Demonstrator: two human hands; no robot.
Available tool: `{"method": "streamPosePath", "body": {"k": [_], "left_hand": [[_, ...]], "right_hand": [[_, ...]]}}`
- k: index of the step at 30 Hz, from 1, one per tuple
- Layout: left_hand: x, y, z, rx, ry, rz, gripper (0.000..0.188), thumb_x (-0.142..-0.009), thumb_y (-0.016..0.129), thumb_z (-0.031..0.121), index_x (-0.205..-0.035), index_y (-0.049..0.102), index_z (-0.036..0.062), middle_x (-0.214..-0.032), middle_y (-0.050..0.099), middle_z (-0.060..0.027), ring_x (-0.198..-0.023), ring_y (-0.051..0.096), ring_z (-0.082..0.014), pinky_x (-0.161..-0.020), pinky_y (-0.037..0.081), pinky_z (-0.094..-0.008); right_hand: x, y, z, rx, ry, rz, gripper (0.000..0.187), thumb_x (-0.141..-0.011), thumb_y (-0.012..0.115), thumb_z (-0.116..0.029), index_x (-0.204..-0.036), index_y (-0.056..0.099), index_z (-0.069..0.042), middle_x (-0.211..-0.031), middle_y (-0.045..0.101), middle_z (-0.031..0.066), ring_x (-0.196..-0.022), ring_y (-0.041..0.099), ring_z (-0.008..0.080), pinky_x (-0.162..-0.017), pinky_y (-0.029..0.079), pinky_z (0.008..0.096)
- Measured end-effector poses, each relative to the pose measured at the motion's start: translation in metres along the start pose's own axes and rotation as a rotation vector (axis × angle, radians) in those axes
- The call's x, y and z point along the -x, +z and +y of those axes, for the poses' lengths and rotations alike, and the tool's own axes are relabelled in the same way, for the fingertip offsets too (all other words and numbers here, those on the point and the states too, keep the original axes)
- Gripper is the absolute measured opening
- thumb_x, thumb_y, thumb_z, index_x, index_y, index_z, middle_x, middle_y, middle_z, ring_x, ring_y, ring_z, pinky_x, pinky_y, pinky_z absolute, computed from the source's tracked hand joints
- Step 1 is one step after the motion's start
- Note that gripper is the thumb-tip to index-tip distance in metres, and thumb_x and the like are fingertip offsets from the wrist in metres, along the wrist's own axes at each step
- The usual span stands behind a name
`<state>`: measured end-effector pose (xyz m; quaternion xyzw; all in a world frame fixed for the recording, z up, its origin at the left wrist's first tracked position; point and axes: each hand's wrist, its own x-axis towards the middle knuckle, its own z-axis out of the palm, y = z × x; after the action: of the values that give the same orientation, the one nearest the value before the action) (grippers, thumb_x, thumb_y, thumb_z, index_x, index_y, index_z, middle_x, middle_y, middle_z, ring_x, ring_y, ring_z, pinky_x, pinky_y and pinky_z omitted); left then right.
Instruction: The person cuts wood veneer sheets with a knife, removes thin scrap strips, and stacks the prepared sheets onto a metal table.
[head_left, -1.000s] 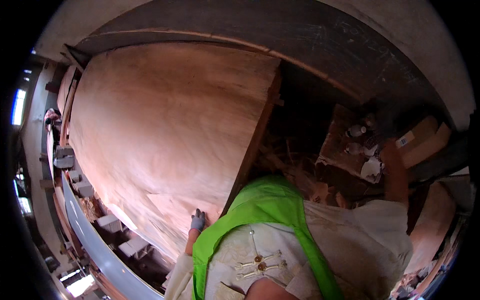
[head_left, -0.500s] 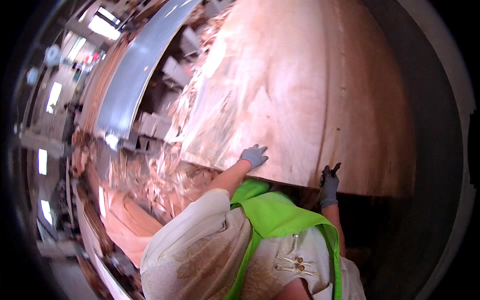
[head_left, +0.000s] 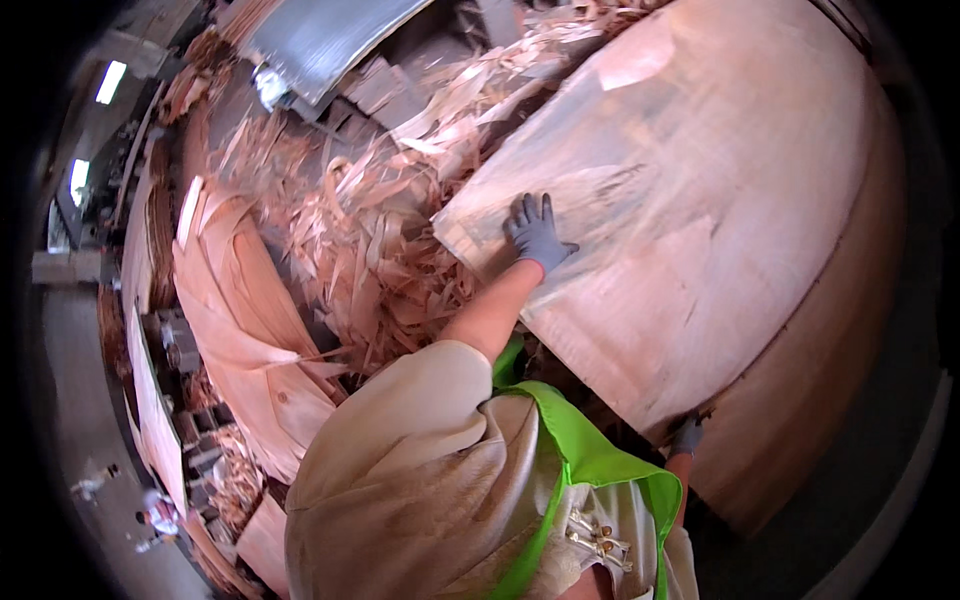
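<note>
Veneer sheet (head_left: pixel 720 230) | left fingers (head_left: pixel 547 212) spread atop | right fingers (head_left: pixel 692 424) at edge, state unclear

Lower wood sheet (head_left: pixel 815 405) beneath upper sheet (head_left: pixel 720 250)

I can make out no lettering from here; no label, number or sign reads clearly either (not to my eyes, at least).

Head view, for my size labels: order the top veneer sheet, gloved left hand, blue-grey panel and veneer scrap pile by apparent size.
Top veneer sheet
Veneer scrap pile
Blue-grey panel, partly out of frame
Gloved left hand
</note>
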<state>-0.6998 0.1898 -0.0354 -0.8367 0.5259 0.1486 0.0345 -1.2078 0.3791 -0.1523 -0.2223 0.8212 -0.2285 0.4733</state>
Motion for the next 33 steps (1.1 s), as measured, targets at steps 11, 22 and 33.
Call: {"method": "streamPosePath", "body": {"k": [11,22,33], "left_hand": [[-0.071,0.01,-0.054,-0.02,0.1,0.102,0.048,-0.069,0.066,0.05,-0.106,0.061,0.0203,-0.098,0.064,-0.0055,-0.096,0.058,-0.0245,-0.089,0.033,-0.0458],[0.078,-0.015,-0.165,1.278,0.021,0.045,0.033,-0.083,0.061,0.011,-0.111,0.055,-0.0058,-0.1,0.064,-0.0102,-0.085,0.058,-0.0155,-0.077,0.046,-0.0283],[0.241,0.089,-0.252,1.458,-0.878,-0.392,0.027,-0.085,0.057,0.027,-0.1,0.059,0.0041,-0.081,0.063,-0.0135,-0.067,0.06,-0.0266,-0.057,0.046,-0.0366]], "right_hand": [[0.024,0.008,-0.022,-0.206,0.008,-0.032,0.06,-0.09,0.048,-0.045,-0.125,0.046,0.003,-0.127,0.049,0.0181,-0.109,0.05,0.0317,-0.085,0.044,0.0408],[0.001,0.001,-0.008,0.055,0.031,0.039,0.064,-0.088,0.048,-0.049,-0.121,0.049,0.006,-0.111,0.058,0.0214,-0.095,0.058,0.0325,-0.075,0.047,0.0433],[0.003,-0.006,-0.004,0.131,-0.134,-0.041,0.068,-0.088,0.047,-0.054,-0.115,0.052,0.008,-0.104,0.061,0.0183,-0.087,0.059,0.0296,-0.072,0.047,0.0416]]}}
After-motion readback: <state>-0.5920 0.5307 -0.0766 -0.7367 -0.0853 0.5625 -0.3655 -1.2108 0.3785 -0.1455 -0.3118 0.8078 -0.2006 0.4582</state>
